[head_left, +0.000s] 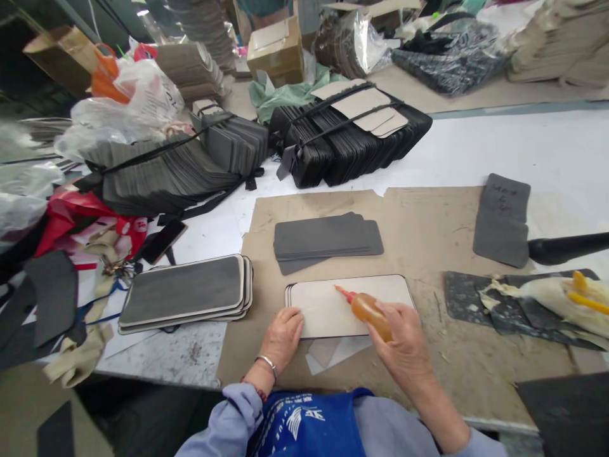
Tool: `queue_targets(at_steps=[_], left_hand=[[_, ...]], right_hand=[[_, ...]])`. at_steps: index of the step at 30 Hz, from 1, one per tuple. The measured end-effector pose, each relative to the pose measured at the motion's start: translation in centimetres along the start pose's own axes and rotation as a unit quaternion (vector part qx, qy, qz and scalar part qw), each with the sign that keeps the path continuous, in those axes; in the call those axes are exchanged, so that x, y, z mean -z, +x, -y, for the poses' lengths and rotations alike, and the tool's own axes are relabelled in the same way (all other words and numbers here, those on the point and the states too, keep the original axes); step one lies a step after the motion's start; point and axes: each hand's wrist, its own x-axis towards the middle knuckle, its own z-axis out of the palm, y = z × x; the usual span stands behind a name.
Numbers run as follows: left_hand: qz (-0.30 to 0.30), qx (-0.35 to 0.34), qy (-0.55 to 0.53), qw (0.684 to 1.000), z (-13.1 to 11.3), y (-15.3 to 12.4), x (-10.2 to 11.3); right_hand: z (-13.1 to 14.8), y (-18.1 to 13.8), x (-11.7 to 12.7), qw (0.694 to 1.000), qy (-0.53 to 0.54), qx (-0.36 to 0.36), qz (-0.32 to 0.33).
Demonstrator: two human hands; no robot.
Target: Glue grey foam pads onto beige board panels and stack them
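Note:
My right hand (402, 343) is wrapped round an amber squeeze bottle (370, 312) with a red nozzle. The bottle is tilted, its tip over a cream rectangular panel (328, 311) with rounded corners and a dark edge. On the panel's left end rests my left hand (283, 333), its fingers bent together at the edge; whether they grip it I cannot tell. Just beyond the panel lie several dark grey sheets (323, 236), loosely stacked. A pile of grey-topped panels with cream borders (183, 292) sits to the left. Some translucent sheet (337, 352) shows beneath the near edge.
Strapped bundles of dark panels (352, 143) stand at the back, beside another grey bundle (176, 168). A phone (164, 241) lies at left. On the right are a marked grey piece (502, 219), a black handle (566, 247) and a glue-smeared board (476, 301). Cardboard (428, 222) covers the work surface.

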Motion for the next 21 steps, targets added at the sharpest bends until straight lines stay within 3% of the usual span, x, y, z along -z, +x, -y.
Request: queue_targets(at_steps=[2,4,6,8,9,11,13,16,21], left_hand=[[0.003,0.006,-0.001,1.0,-0.1,0.1,0.2],[0.01,0.017,-0.002,1.0,-0.1,0.4,0.4],[0.012,0.032,0.006,0.999,-0.1,1.4,0.6],[0.008,0.049,0.024,0.998,0.3,3.4,0.4],[0.003,0.055,0.035,0.998,0.6,4.7,0.2],[-0.002,0.062,0.066,0.996,1.6,8.0,-0.4],[0.004,0.062,0.103,0.993,2.8,11.5,-1.2],[0.026,0.062,0.132,0.989,4.8,15.7,-2.1],[0.076,0.045,0.145,0.985,6.6,18.0,-2.3]], right_hand=[[-2.6,-0.2,2.4,0.994,-0.011,-0.101,-0.052],[-5.3,-0.4,4.7,0.956,0.055,-0.268,-0.11],[-7.6,-0.6,6.2,0.87,0.216,-0.419,-0.147],[-9.4,-0.7,6.7,0.771,0.36,-0.501,-0.157],[-10.0,-0.7,6.6,0.735,0.405,-0.521,-0.154],[-10.7,-0.5,6.1,0.701,0.45,-0.537,-0.138],[-11.1,0.2,5.4,0.702,0.466,-0.528,-0.103],[-11.6,2.1,4.3,0.747,0.452,-0.48,-0.083],[-14.2,4.7,2.7,0.832,0.369,-0.369,-0.189]])
